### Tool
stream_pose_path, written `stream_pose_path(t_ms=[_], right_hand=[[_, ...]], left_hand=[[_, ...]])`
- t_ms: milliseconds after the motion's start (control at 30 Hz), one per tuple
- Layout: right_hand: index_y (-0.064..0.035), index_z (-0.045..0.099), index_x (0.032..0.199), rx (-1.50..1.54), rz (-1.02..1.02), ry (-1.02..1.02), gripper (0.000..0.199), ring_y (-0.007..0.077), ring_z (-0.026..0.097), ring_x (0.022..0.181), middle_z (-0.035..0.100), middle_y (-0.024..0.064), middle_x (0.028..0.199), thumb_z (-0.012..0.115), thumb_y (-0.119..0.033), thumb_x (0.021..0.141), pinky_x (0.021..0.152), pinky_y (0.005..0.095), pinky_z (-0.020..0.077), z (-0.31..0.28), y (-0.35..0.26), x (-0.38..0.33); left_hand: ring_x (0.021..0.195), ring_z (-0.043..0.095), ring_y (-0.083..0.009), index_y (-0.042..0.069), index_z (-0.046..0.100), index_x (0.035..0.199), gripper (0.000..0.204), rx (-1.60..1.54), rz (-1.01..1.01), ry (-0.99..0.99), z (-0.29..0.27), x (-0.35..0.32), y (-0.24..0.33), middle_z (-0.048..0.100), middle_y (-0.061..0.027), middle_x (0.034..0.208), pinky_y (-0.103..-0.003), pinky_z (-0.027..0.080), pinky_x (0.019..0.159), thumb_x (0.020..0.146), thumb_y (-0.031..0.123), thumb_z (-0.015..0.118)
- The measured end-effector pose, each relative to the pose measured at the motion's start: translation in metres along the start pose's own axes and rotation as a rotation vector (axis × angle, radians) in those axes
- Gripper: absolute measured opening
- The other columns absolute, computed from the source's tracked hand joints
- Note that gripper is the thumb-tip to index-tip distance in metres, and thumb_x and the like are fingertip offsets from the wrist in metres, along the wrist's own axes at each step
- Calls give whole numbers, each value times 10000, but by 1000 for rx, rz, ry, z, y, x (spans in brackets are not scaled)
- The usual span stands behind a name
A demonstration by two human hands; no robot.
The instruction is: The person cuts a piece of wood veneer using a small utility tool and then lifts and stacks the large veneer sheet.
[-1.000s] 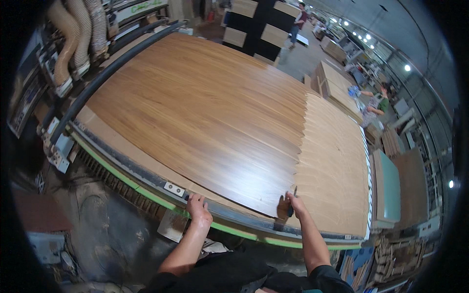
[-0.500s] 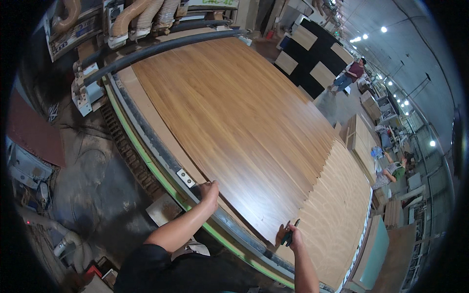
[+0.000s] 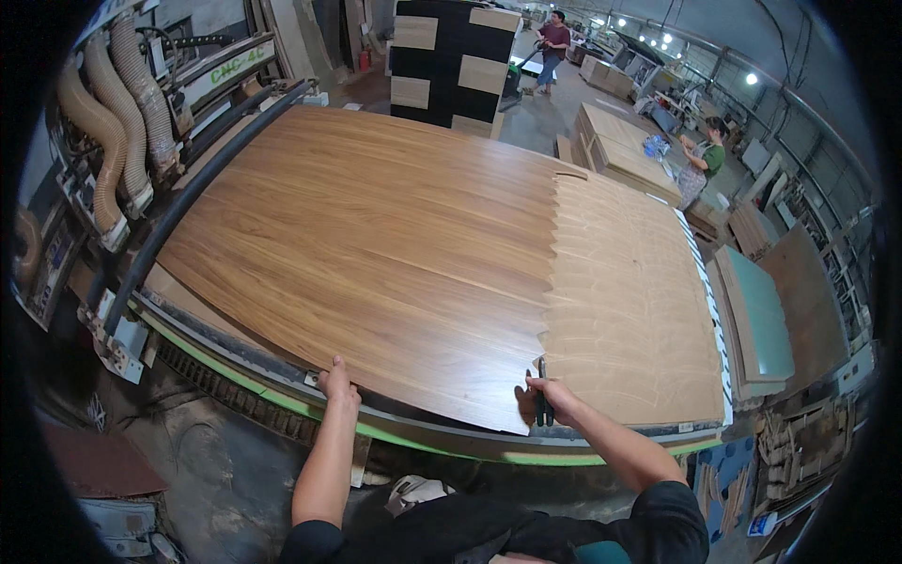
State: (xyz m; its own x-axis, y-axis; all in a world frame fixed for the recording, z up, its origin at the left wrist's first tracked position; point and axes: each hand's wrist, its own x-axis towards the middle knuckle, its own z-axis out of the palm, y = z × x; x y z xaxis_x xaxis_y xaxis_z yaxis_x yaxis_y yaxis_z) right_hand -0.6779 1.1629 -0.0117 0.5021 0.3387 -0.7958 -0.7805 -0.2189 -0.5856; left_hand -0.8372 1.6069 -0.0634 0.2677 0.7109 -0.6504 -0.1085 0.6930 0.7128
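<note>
A large wood-grain panel [image 3: 366,244] lies on the machine bed, its right end jagged. My left hand [image 3: 340,383] grips the panel's near edge, thumb on top and the other fingers hidden below. Near the panel's front right corner, my right hand [image 3: 558,399] is closed around a small dark tool [image 3: 542,395] with two arms, like pliers. The tool casts a shadow on the panel. Beside the jagged end, a light tan board [image 3: 639,310] shows curved marks across its surface.
A dark roller bar [image 3: 193,202] crosses the bed's left end, beside ribbed hoses [image 3: 99,122]. Behind stands a black stack with tan patches [image 3: 413,56]. Two people [image 3: 554,47] are farther back, one by stacked boards [image 3: 615,155]. Green-topped boards [image 3: 756,315] stand at right.
My view has swung round, so the panel now runs left to right. Both hands stay at the panel's near edge, the right one still holding the dark tool.
</note>
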Motion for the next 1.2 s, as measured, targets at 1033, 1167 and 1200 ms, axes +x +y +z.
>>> stream_pose_path(t_ms=[1033,1167,1200], right_hand=[[-50,602,938,-82,-63,174,283,207,642,688,636,65,814,660,-307,1040,576,415,553,-184,152,-256],[-26,639,996,-60,-38,138,288,198,666,739,665,75,828,670,-310,1033,616,373,555,-215,184,-282],[-5,665,1052,-73,-30,144,306,197,681,786,688,87,854,671,-311,1031,655,348,551,-220,194,-286]], left_hand=[[1180,641,-302,57,478,1452,438,66,-118,-126,-127,-269,-162,585,-130,1367,-527,555,1018,1080,245,616],[1224,632,-334,58,453,1495,468,71,-132,-141,-148,-299,-184,587,-151,1384,-602,522,1065,1089,243,597],[1229,631,-340,57,447,1503,475,85,-137,-152,-152,-308,-187,587,-155,1389,-611,517,1070,1091,243,594]])
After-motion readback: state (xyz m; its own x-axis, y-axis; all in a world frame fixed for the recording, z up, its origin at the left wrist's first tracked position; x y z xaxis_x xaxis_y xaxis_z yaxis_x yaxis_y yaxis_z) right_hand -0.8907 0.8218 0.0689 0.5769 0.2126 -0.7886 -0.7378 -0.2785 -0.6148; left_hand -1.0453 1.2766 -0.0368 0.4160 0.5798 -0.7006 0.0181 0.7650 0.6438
